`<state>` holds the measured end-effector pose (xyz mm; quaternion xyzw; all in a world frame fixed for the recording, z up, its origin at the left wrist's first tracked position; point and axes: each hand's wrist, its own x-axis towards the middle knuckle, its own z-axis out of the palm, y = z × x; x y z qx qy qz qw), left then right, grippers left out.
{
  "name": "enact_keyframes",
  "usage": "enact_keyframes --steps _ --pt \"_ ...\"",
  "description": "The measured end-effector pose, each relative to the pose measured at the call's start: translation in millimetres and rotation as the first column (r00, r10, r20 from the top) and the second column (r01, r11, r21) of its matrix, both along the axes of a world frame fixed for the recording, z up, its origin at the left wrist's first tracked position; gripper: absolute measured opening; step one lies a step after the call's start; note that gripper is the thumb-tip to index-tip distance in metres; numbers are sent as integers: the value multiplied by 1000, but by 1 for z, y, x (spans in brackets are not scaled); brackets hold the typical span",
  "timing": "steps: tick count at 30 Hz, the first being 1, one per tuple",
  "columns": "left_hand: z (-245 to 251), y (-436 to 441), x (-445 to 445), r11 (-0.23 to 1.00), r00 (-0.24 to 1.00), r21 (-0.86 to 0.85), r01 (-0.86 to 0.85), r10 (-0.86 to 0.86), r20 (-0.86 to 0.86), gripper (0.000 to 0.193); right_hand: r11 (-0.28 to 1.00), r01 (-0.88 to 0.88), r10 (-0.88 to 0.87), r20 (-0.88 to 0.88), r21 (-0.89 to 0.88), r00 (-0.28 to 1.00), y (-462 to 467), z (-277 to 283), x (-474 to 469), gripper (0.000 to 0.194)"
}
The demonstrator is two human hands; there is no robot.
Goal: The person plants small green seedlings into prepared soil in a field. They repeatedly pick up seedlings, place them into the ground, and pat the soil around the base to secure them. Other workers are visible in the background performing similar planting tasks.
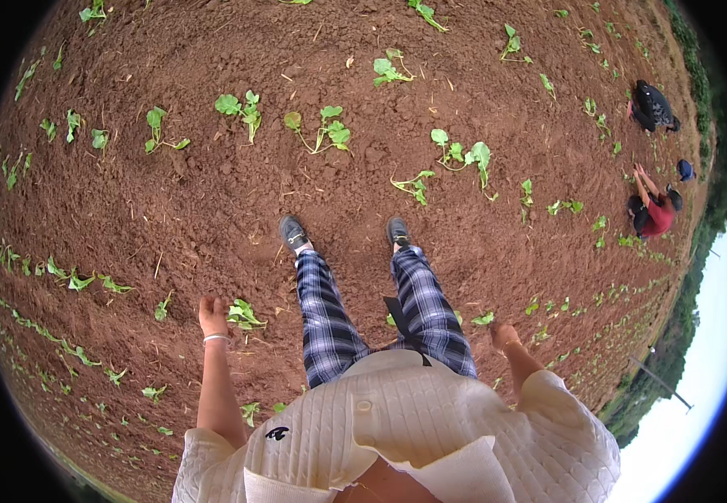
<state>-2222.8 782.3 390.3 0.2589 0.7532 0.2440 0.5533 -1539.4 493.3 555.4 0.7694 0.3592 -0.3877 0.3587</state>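
My left hand (213,316), with a white band at the wrist, hangs beside my left leg. Its fingers are loosely bent and nothing shows in them. In the picture, a leafy green seedling (245,314) appears just right of it, on the soil. My right hand (505,336) hangs out to the other side, near a small seedling (483,319); its palm and fingers are mostly hidden. Ahead of my dark shoes (294,232), a wilted seedling (412,187) and a larger leafy one (325,132) lie on the reddish-brown soil (351,188).
Rows of seedlings (80,281) run across the field on both sides. Far right, a person in red (657,215) crouches with arms stretched toward the ground, and a person in dark clothes (651,107) bends low. Trees (671,364) and a pole (660,380) stand beyond the field.
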Motion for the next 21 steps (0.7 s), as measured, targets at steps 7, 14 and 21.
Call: enact_keyframes --steps 7,14,21 --pt "-25 91 121 987 971 4 158 -156 183 13 985 15 -40 -141 -175 989 -59 -52 -34 24" --pt "-98 43 287 921 862 -157 356 -259 437 14 994 103 -109 -161 -44 981 -9 -207 6 18" --pt "-193 18 365 868 777 -191 459 -287 561 17 845 251 -113 -300 473 947 148 -398 1 10"
